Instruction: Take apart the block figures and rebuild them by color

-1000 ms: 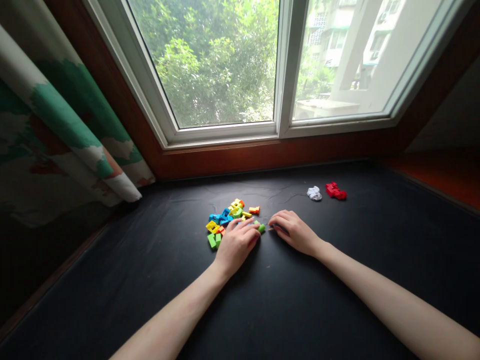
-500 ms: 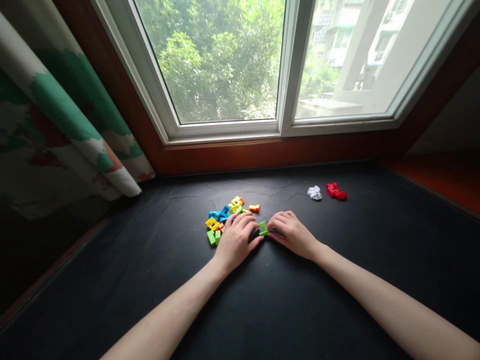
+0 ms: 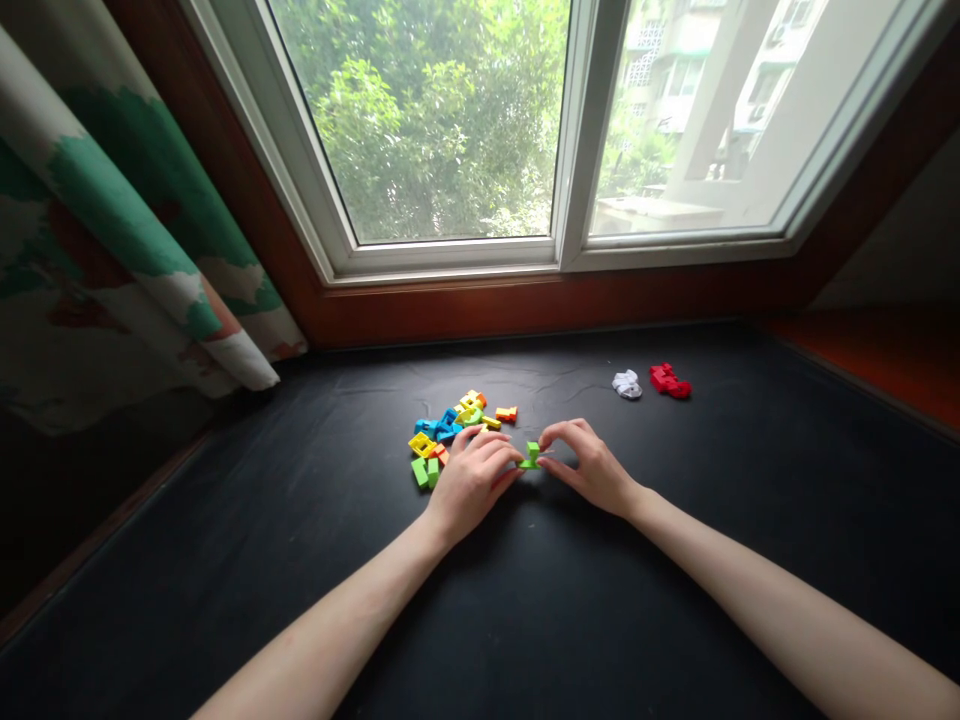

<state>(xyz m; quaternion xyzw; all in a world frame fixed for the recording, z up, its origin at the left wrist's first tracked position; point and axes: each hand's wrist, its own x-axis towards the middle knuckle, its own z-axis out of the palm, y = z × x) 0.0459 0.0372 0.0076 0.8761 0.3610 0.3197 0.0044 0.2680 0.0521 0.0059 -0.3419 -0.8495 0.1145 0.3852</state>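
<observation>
- One green block (image 3: 532,454) is at the centre of the frame, just above the bench (image 3: 525,620), between two bare hands.
- The left hand (image 3: 466,482), left of centre, has thumb and fingers clamped on the left end of the green block.
- The right hand (image 3: 595,470), right of centre, has thumb and forefinger pinched on the right end of the same block, a gap showing behind the tips.
- One loose heap of toy blocks (image 3: 447,424) lies left of centre: at least two blue, three yellow and two green ones, the two green ones side by side at its lower left, plus some orange. The left hand covers part of the heap, so the full number cannot be told.
- One small orange piece (image 3: 507,413) lies just right of the heap, apart from it.
- One white cluster (image 3: 627,384) and one red cluster (image 3: 669,381) sit near each other, right of centre and well apart from the heap.
- One patterned curtain (image 3: 142,220) hangs at upper left.
- One window (image 3: 570,140) with two panes fills the top; trees (image 3: 435,140) and one pale building (image 3: 701,110) show through it.
</observation>
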